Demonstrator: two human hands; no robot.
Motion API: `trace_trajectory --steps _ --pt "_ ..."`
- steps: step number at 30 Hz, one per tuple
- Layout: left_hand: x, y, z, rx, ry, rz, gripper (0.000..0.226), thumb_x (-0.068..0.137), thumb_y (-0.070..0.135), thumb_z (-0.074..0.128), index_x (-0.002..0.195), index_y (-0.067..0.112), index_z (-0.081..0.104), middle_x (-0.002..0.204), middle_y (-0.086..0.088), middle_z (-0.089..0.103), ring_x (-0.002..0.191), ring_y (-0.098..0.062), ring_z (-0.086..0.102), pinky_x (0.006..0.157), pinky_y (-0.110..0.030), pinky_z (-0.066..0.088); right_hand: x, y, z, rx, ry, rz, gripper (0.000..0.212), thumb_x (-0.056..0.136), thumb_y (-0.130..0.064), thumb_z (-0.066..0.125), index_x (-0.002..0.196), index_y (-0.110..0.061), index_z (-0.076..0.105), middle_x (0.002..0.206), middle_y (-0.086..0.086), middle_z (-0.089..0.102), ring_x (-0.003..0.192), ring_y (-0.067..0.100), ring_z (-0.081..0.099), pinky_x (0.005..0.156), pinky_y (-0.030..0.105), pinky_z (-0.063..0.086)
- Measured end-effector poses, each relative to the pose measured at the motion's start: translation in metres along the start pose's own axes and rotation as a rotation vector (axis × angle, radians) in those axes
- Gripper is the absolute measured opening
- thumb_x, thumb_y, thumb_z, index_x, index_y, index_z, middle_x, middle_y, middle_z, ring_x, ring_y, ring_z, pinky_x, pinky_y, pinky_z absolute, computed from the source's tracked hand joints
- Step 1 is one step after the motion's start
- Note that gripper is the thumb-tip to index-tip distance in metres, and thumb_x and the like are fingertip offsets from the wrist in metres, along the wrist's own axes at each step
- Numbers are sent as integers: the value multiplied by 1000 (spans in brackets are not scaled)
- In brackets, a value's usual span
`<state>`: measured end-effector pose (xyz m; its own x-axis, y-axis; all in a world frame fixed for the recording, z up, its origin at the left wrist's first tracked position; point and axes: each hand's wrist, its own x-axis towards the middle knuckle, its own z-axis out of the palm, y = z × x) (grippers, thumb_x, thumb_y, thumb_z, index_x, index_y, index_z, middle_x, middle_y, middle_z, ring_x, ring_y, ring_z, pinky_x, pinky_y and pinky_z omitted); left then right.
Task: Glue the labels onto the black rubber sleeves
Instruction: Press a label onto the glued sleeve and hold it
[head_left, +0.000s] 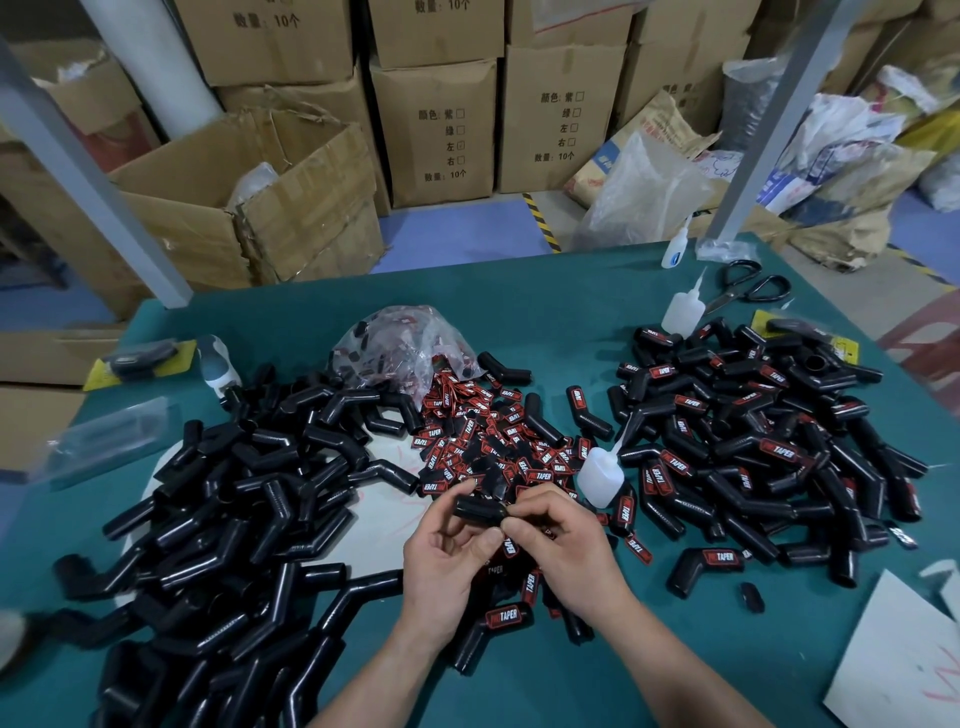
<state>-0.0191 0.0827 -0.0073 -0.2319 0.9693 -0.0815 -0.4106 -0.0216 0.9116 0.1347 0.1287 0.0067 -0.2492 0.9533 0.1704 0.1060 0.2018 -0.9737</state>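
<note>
Head view: left hand (447, 561) grips a black rubber sleeve (475, 508) near its left end. The right hand (563, 540) pinches its right end; whether a label sits under the fingers I cannot tell. Loose labels (493, 441) are heaped at 12 o'clock, glue bottle (600, 475) at 1, bare sleeves (249, 493) at 9, labelled sleeves (753, 431) at 2. Judgement: turn a flat face up, seat the label square, press until bonded.
</note>
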Motion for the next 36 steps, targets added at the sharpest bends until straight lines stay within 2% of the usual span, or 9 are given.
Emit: trace_trajectory --steps 4,7,9,12,16,24,29,33,36 --pt "-1 1 1 9 4 8 58 74 7 86 127 15 63 110 -12 77 101 -20 74 86 -24 57 0 0 0 -8 -8 -22 4 88 -31 73 92 -33 74 97 -8 67 95 20 66 83 20 50" --pt "-1 2 2 10 43 11 67 68 16 90 129 16 62 103 -8 77 96 -17 73 86 -24 58 -1 -3 0 -46 1 -34 11 95 -39 65 95 -33 74 100 -10 67 99 17 66 85 17 48" --pt "-1 2 0 15 74 36 59 68 19 89 123 20 68 104 -5 76 98 -17 72 89 -29 59 -2 -4 -1 -78 -1 -56 18 99 -44 58 102 -35 73 106 -11 66 105 16 65 88 16 47" --pt "0 2 -2 37 86 81 37 69 25 87 103 23 76 106 -8 76 100 -22 72 93 -40 59 -3 -7 0 -89 -29 -68 17 94 -36 66 110 -38 71 114 -13 63 110 16 63 87 19 50" --pt "0 3 -1 45 76 125 27 69 21 86 94 23 76 104 -7 76 101 -18 72 90 -27 56 -4 -6 1 -101 -13 -114 20 88 -27 74 108 -28 73 111 -12 64 108 17 64 90 24 52" --pt "1 3 -2 67 93 139 21 70 22 84 86 24 70 101 -7 74 97 -16 70 83 -25 57 -4 -4 1 -116 -9 -178 23 85 -19 78 108 -16 73 112 -6 64 107 19 65 93 33 53" --pt "3 1 -4 35 127 137 21 69 21 84 84 24 70 100 -5 74 97 -17 68 82 -27 58 -5 -5 3 -202 -73 -245 39 81 -14 83 118 -11 70 120 -1 61 115 17 62 98 26 49" --pt "3 1 -5 27 124 123 21 68 20 84 85 22 70 100 -5 73 97 -18 68 82 -28 58 -5 -6 2 -211 -58 -232 34 85 -14 78 118 -10 70 120 -3 63 115 14 62 97 23 48" --pt "2 2 -4 33 122 128 21 68 21 83 84 23 70 100 -6 73 97 -19 68 83 -29 59 -5 -6 1 -218 -51 -217 26 88 -12 75 114 -10 72 116 -4 65 112 13 63 96 26 50"
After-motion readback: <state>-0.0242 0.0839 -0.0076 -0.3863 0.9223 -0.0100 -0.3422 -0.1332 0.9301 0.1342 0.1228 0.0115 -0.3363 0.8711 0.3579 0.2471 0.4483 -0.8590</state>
